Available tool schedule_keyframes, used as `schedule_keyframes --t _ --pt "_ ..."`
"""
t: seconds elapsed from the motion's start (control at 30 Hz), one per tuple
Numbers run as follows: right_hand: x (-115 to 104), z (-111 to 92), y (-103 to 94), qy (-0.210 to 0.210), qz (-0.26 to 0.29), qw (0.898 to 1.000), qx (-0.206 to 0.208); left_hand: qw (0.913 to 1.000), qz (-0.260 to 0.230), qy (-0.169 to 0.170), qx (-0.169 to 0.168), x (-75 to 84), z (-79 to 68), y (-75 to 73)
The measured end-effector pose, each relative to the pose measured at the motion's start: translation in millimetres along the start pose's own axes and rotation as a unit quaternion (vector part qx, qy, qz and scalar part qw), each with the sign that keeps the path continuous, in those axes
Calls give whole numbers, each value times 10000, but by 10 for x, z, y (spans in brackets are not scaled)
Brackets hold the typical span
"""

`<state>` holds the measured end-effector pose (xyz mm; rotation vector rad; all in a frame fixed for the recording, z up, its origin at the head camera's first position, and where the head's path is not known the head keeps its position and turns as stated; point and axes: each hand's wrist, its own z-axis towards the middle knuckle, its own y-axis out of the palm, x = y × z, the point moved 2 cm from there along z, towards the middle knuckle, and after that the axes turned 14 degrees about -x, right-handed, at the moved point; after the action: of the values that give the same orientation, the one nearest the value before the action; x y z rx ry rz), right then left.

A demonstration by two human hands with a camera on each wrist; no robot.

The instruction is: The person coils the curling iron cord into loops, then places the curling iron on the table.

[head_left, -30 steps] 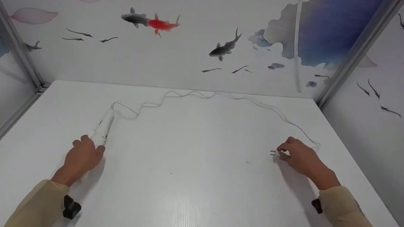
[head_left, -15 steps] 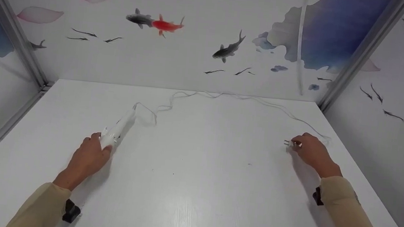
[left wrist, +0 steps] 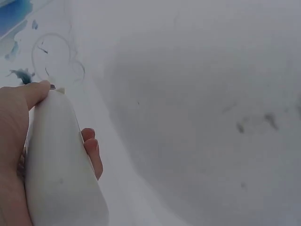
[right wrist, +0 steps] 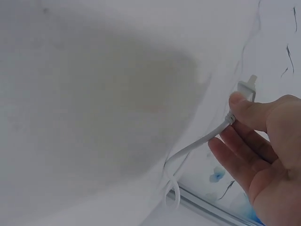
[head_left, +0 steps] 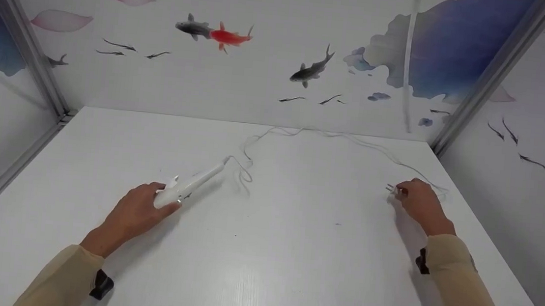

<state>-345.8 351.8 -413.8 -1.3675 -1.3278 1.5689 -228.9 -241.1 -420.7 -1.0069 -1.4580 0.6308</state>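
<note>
My left hand (head_left: 134, 212) grips the wide end of a white corded hand-held appliance (head_left: 201, 181), thumb on one side and fingers round the other. Its slim end points away and to the right, where the cord (head_left: 251, 170) leaves it. In the left wrist view the smooth white body (left wrist: 63, 155) widens toward the camera, and its far end is mostly hidden. At the right of the table, my right hand (head_left: 421, 203) pinches the two-pin plug (head_left: 391, 188) with its prongs facing left. The right wrist view shows the plug (right wrist: 246, 88) between thumb and fingers, cord trailing below.
The thin white cord runs in loose waves along the back edge of the white table (head_left: 269, 251). Printed wall panels (head_left: 258, 87) with fish and petals enclose the back and sides, joined by metal corner posts (head_left: 498, 76).
My left hand has carried the appliance rightward, turning its slim end further right, and the cord near it has bunched up. My right hand has shifted slightly away and right, still pinching the plug.
</note>
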Motion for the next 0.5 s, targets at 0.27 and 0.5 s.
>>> schedule_keyframes --t 0.27,0.5 --pt "17 51 11 381 100 9988 276 9939 342 896 542 304 -43 -73" --pt "-44 108 90 458 116 9989 -82 9896 362 1303 484 581 -33 -108"
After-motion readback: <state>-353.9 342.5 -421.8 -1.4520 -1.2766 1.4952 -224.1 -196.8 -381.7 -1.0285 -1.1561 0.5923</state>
